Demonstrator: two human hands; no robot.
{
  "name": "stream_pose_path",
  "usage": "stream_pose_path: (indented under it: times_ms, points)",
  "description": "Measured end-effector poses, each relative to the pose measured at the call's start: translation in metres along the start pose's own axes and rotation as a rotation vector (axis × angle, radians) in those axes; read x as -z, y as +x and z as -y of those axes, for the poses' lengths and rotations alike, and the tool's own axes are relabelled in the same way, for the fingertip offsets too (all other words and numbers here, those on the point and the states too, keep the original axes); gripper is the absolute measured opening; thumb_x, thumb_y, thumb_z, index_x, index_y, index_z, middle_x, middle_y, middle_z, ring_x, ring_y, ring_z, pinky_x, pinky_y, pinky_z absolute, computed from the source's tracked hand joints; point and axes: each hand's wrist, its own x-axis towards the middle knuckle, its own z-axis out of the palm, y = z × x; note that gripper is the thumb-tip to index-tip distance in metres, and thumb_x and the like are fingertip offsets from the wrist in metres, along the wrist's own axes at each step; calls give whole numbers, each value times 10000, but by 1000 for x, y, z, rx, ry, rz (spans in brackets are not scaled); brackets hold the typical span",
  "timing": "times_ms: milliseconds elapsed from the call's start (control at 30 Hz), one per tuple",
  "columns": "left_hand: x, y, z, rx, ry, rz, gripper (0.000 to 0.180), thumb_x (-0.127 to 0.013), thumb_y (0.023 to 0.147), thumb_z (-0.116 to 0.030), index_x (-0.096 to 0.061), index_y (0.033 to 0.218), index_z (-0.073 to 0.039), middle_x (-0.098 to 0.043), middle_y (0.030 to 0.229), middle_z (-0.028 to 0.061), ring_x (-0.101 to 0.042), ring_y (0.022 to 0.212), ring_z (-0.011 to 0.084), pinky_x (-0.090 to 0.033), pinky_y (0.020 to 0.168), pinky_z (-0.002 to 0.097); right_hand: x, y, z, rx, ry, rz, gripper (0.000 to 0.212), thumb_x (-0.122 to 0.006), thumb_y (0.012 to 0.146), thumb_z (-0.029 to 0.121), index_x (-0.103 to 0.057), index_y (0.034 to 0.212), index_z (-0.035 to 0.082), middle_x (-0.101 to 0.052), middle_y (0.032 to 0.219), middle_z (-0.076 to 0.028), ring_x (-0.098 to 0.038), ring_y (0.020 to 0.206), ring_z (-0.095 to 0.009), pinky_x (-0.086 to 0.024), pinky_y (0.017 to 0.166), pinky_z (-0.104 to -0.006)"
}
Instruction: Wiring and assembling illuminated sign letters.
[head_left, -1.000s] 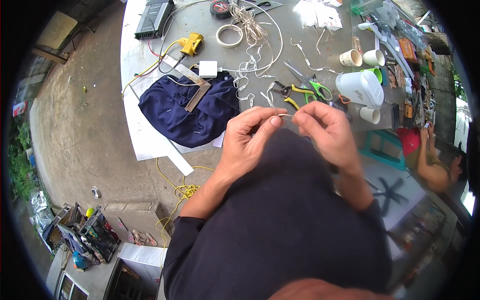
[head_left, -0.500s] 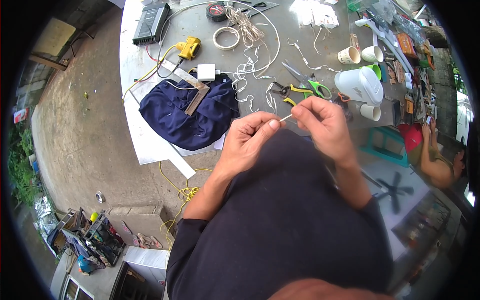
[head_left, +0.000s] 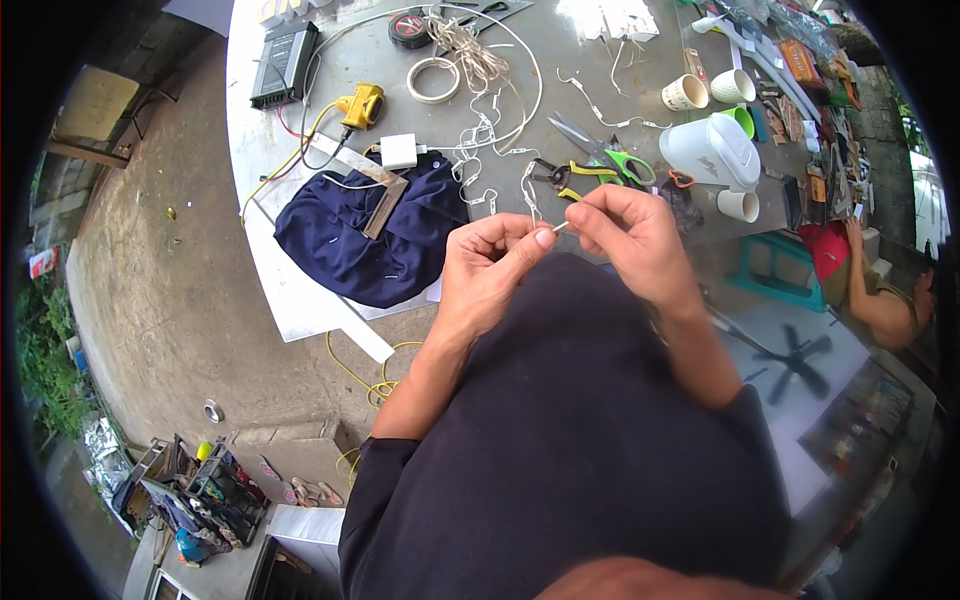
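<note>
Between my two hands stretches a short bit of thin white wire (head_left: 561, 226). My left hand (head_left: 485, 270) pinches one end between thumb and forefinger. The fingertips of my right hand (head_left: 637, 240) are closed on the other end. Just beyond my fingers lies a string of small white LED modules (head_left: 490, 140) on thin wires, some strands running toward my left fingertips; whether the held wire belongs to it I cannot tell. Near my right hand rest yellow-handled wire strippers (head_left: 592, 171) and scissors with green handles (head_left: 632, 169). Both lie on the metal table (head_left: 570, 90).
Left on the table are dark blue cloth (head_left: 410, 245), a metal square (head_left: 384, 208), a yellow socket (head_left: 362, 104) and a black power supply (head_left: 284, 67). A tape roll (head_left: 434, 80), white jug (head_left: 705, 150) and cups (head_left: 686, 92) stand farther off. Another person (head_left: 880, 310) sits at right.
My hands have come slightly closer together, and less wire shows between them. Both still pinch it. The whole view has shifted a little, with the table things sitting further left.
</note>
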Motion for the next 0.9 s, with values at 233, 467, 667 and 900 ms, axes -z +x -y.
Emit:
stream_pose_path:
  times_ms: [233, 467, 667, 900]
  points:
    - [-6, 0, -6, -47, -76, -67, 174, -761, 904, -167, -731, 923, 3, -641, 657, -15, -473, 515, 14, -328, 473, 179, 15, 5, -16, 34, 117, -74, 285, -656, 991, 243, -689, 876, -16, -630, 720, 12, -536, 659, -30, -439, 592, -212]
    - [-5, -3, -13, -79, -104, -107, 171, -745, 916, -169, -726, 923, 1, -641, 642, 0, -548, 530, 33, -357, 474, 174, 56, 35, -154, 74, -804, -284, 273, -717, 912, 249, -665, 1037, 11, -650, 929, -108, -622, 863, -228, -504, 793, -361]
    - [4, 1, -3, -177, -98, -163, 174, -725, 933, -147, -713, 956, 26, -641, 722, 14, -498, 582, 39, -337, 526, 188, 47, 40, -222, 156, -1119, -284, 457, -803, 792, 308, -624, 1092, 12, -496, 1326, -209, -460, 1275, -397, -431, 1029, -479]
    - [21, -2, 6, -190, -172, -181, 172, -654, 968, -104, -669, 1010, 62, -565, 754, 6, -419, 630, 61, -316, 585, 218, 46, 52, -235, 212, -1136, -332, 504, -785, 802, 286, -587, 1183, 22, -478, 1358, -204, -438, 1306, -394, -385, 1069, -495]
